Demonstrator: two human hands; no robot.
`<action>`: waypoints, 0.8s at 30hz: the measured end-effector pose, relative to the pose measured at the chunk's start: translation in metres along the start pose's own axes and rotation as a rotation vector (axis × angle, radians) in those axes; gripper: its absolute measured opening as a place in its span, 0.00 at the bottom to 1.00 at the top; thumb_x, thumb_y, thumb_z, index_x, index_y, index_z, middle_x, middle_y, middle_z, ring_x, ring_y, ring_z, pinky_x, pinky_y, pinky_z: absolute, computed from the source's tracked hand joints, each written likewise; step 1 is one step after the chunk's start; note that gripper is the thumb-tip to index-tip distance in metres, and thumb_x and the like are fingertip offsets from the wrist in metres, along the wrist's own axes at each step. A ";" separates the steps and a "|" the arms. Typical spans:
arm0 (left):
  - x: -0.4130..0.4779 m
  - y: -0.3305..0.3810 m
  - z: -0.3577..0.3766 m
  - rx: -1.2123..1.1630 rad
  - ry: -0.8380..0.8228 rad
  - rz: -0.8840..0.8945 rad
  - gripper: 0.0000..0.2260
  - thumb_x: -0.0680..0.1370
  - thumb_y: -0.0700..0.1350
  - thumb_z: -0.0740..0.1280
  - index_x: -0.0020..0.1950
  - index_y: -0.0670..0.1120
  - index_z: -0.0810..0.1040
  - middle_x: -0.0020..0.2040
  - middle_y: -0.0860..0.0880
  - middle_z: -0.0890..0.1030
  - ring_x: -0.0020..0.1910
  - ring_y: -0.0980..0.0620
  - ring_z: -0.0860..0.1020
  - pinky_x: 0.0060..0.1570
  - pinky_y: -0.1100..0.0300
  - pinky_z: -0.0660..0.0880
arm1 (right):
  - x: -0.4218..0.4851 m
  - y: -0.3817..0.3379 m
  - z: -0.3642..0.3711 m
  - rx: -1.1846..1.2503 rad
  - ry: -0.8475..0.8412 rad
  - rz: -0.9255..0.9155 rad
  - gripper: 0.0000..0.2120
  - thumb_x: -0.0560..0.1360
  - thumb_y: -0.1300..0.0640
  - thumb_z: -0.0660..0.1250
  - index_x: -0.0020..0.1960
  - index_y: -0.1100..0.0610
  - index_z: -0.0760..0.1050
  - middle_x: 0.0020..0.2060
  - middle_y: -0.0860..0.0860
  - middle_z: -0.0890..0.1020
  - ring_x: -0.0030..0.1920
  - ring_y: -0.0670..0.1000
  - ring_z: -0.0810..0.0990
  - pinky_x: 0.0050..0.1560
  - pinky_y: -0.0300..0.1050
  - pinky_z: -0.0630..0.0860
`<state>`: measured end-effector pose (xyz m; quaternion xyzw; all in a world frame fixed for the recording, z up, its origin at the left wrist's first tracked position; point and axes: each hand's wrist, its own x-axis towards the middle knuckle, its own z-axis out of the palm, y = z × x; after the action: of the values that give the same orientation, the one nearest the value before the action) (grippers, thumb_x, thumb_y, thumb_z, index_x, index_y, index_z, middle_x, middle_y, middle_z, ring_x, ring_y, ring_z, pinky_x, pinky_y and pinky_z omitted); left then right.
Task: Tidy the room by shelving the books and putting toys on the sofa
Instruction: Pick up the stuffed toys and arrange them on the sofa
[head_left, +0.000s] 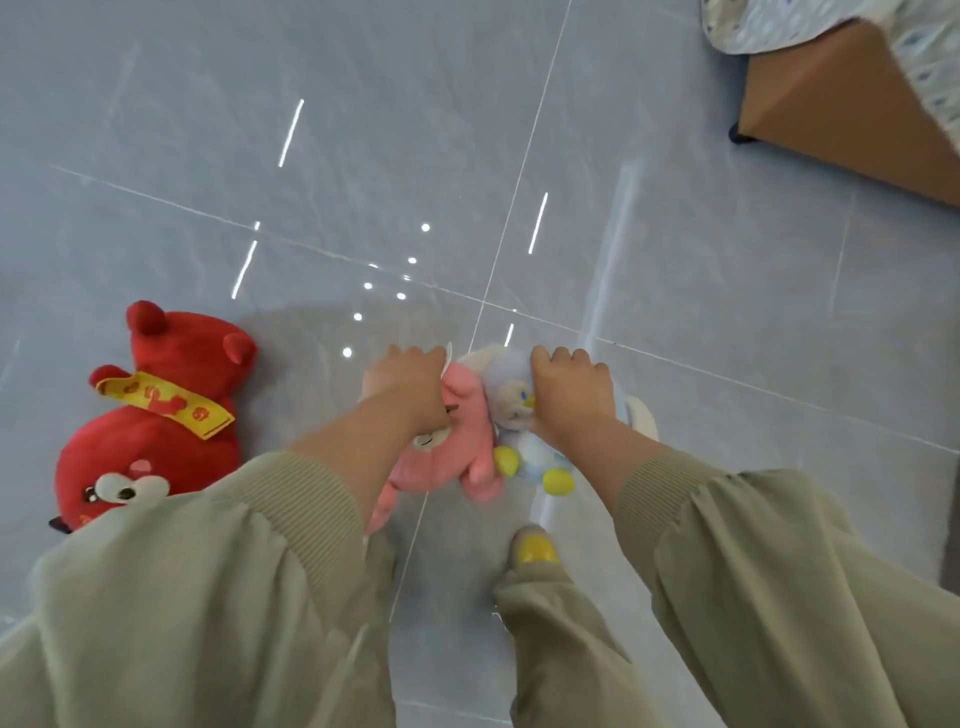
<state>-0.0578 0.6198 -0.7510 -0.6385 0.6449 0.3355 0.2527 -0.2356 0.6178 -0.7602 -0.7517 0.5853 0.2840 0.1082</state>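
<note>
Head view: left grip (410, 387) is clenched on the pink plush (470, 452) and right grip (569, 395) on the pale-blue plush (537, 457). The toys touch, low over the floor (675, 312). They look soft, light and unbreakable, so a bunched handful of body should hold. The red plush (156, 415) lies at left, best taken by its thick middle. Open tile lies ahead; a brown furniture corner (831, 119) juts in at far right.
</note>
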 end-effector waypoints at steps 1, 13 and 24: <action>-0.014 0.001 0.000 -0.010 0.016 -0.014 0.33 0.71 0.52 0.69 0.73 0.50 0.60 0.62 0.47 0.72 0.64 0.45 0.67 0.52 0.54 0.71 | -0.009 0.000 -0.006 -0.039 0.033 -0.015 0.20 0.66 0.55 0.71 0.56 0.55 0.69 0.48 0.53 0.78 0.49 0.56 0.75 0.41 0.47 0.63; -0.214 0.014 0.098 -0.420 0.243 -0.336 0.35 0.71 0.51 0.68 0.75 0.47 0.58 0.61 0.44 0.76 0.60 0.41 0.73 0.55 0.52 0.72 | -0.151 -0.040 -0.054 -0.178 0.040 -0.502 0.24 0.72 0.59 0.65 0.66 0.55 0.61 0.56 0.53 0.75 0.58 0.56 0.71 0.47 0.49 0.65; -0.435 -0.038 0.227 -0.747 0.294 -0.746 0.23 0.69 0.54 0.69 0.61 0.49 0.68 0.58 0.47 0.76 0.59 0.42 0.74 0.47 0.53 0.72 | -0.327 -0.185 -0.050 -0.406 0.129 -0.953 0.19 0.70 0.60 0.65 0.59 0.53 0.66 0.56 0.55 0.71 0.58 0.59 0.70 0.49 0.52 0.68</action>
<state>-0.0190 1.0779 -0.5738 -0.9103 0.2405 0.3364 0.0179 -0.0965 0.9146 -0.5694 -0.9565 0.1168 0.2641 0.0409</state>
